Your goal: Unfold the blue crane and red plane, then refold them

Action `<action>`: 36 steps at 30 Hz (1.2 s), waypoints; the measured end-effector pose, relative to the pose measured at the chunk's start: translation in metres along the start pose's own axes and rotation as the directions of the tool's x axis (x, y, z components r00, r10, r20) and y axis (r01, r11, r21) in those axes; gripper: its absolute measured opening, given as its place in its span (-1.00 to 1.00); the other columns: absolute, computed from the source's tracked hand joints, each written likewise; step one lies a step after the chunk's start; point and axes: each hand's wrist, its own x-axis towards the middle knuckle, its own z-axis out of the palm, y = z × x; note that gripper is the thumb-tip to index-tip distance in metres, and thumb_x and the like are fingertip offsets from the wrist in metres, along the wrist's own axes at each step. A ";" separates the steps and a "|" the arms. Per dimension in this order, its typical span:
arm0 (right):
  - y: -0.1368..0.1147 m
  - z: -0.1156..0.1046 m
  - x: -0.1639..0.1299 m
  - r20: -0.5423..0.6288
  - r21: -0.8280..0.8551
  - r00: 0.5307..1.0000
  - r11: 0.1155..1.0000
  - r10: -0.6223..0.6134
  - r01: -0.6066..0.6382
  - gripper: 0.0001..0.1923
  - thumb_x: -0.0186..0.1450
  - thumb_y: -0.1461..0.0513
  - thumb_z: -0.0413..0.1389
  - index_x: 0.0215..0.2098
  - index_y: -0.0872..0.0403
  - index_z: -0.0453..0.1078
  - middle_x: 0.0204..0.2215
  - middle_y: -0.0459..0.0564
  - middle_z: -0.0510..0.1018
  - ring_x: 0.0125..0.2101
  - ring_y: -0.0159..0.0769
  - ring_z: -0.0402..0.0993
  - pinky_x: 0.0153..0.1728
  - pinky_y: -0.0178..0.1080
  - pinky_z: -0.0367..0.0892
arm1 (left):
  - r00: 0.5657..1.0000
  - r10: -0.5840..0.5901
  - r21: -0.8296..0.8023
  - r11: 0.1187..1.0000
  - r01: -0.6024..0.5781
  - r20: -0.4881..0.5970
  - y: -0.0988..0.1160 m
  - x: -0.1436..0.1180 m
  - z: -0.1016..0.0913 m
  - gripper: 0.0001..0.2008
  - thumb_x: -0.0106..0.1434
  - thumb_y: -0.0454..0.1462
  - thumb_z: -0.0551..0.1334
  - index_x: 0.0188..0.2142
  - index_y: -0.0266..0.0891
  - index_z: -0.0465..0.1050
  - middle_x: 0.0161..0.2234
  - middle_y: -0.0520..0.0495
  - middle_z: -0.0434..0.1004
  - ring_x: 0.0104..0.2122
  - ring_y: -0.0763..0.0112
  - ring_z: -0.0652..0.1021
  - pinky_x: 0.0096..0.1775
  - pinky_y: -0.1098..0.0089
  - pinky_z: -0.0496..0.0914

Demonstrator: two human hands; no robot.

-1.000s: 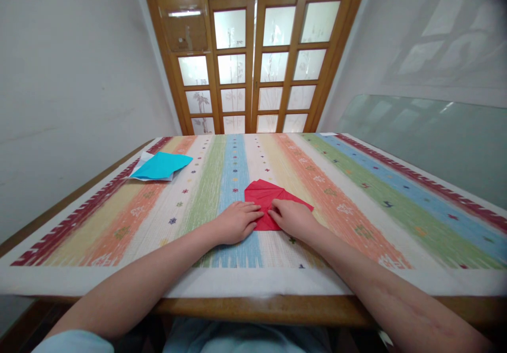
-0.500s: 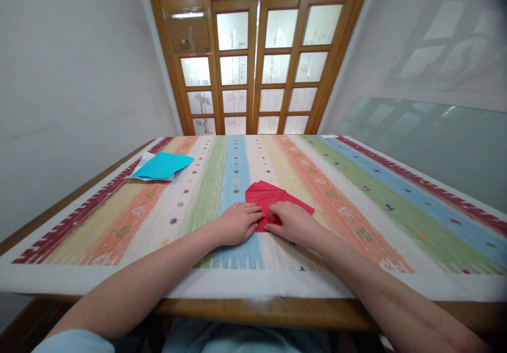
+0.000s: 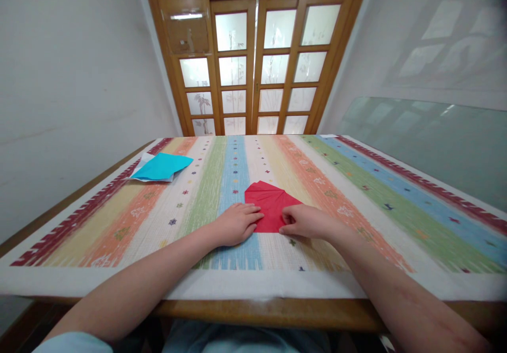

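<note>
A folded sheet of red paper [image 3: 269, 205] lies flat on the striped tablecloth [image 3: 356, 210] in front of me. My left hand [image 3: 236, 224] rests palm down on the paper's left edge, fingers stretched flat and together. My right hand [image 3: 307, 222] sits at the paper's right edge, its fingertips pinched on the paper's near right corner. Both forearms reach in from the near table edge.
A blue sheet of paper [image 3: 162, 166] on white paper lies at the far left of the cloth. The wooden table edge [image 3: 257, 310] runs along the near side. Glazed wooden doors [image 3: 253, 62] stand behind the table, and a glass panel [image 3: 428, 136] leans at the right.
My right hand has slid to the right along the red paper, from its middle to its right edge. The paper's right point is now covered. My left hand has stayed in place.
</note>
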 end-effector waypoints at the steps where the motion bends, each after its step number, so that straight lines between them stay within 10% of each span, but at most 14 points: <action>1: 0.004 0.000 0.001 0.011 0.005 1.000 1.000 0.006 -0.006 -0.85 0.16 0.14 0.20 -0.44 0.05 0.44 -0.53 -0.09 0.52 -0.54 -0.34 0.34 -0.54 -0.26 0.02 | 1.000 0.002 -0.001 1.000 -0.002 0.002 0.000 0.000 0.000 -0.56 0.48 -0.17 -0.01 0.26 -0.15 0.33 0.29 -0.13 0.33 0.25 0.21 0.35 0.25 0.14 0.17; 31: 0.035 -0.032 -0.014 0.157 0.156 0.985 0.987 -0.072 0.048 -0.85 0.07 0.26 0.24 -0.46 0.04 0.33 -0.52 -0.15 0.43 -0.49 -0.36 0.31 -0.50 -0.33 0.10 | 1.000 0.022 -0.018 1.000 -0.021 0.014 0.001 -0.004 -0.003 -0.49 0.44 -0.06 0.07 0.31 -0.14 0.27 0.31 -0.18 0.29 0.29 0.12 0.30 0.27 0.06 0.13; 36: 0.037 -0.031 -0.004 -0.123 0.202 0.991 0.976 -0.061 0.085 -0.85 0.28 0.16 0.12 -0.36 0.07 0.42 -0.40 -0.02 0.55 -0.39 -0.26 0.43 -0.38 -0.29 0.25 | 0.997 0.071 -0.065 0.995 -0.072 -0.013 0.003 -0.004 -0.009 -0.55 0.43 -0.11 0.11 0.23 -0.16 0.38 0.23 -0.17 0.41 0.21 0.15 0.41 0.24 0.12 0.21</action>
